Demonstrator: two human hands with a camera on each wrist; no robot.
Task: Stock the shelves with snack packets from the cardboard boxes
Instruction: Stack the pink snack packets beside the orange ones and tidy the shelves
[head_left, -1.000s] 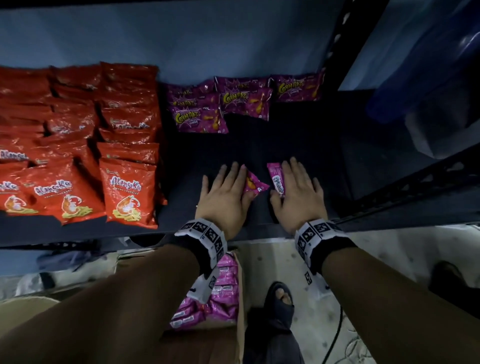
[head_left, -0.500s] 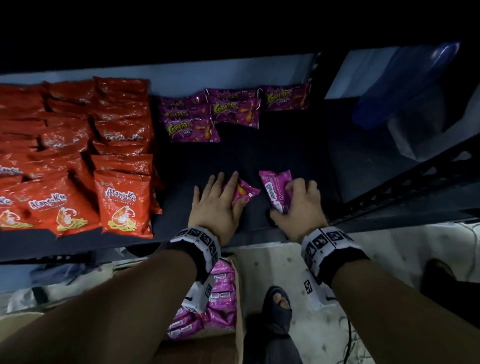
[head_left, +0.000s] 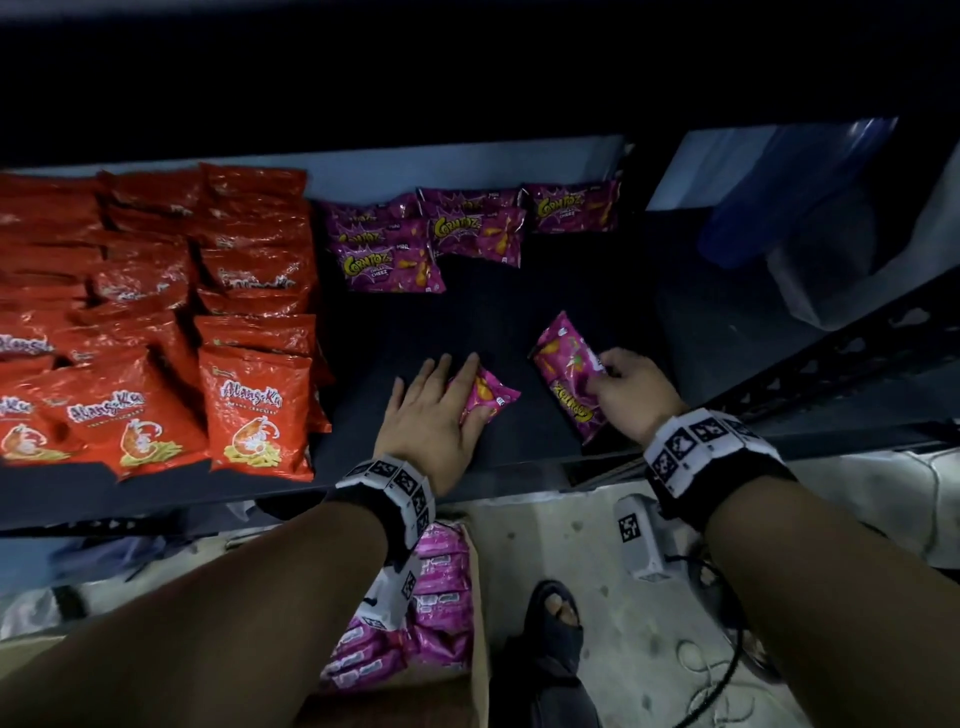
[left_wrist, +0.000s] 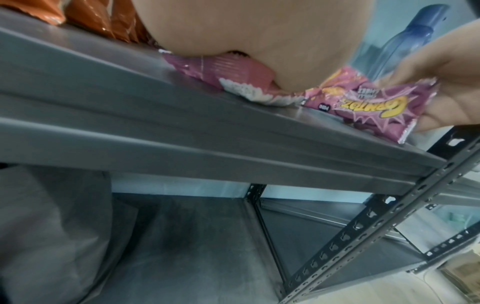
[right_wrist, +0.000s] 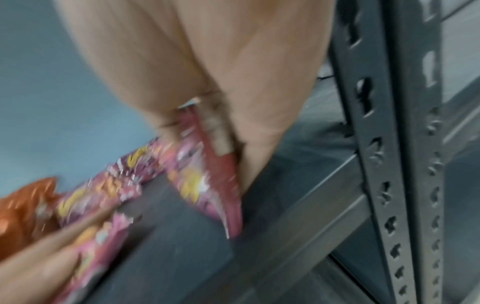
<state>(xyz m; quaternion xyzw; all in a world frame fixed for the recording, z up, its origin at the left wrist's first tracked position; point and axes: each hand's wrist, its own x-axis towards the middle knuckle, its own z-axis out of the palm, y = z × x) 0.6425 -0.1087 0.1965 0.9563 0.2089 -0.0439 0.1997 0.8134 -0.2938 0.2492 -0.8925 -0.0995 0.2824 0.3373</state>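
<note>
Our right hand (head_left: 626, 395) pinches one light, crinkly packet (head_left: 566, 379) by its edge; our left hand (head_left: 434, 410), grip flat, presses another packet (head_left: 485, 395).

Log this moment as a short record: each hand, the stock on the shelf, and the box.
left hand: flat, fingers straight, pressing a pink packet onto the shelf
right hand: pinching a pink Corntoz packet, tilted up on edge
shelf rear: purple Corntoz packets
shelf left: red Alang-Ka packets
cardboard box: below the shelf, holding pink packets
</note>
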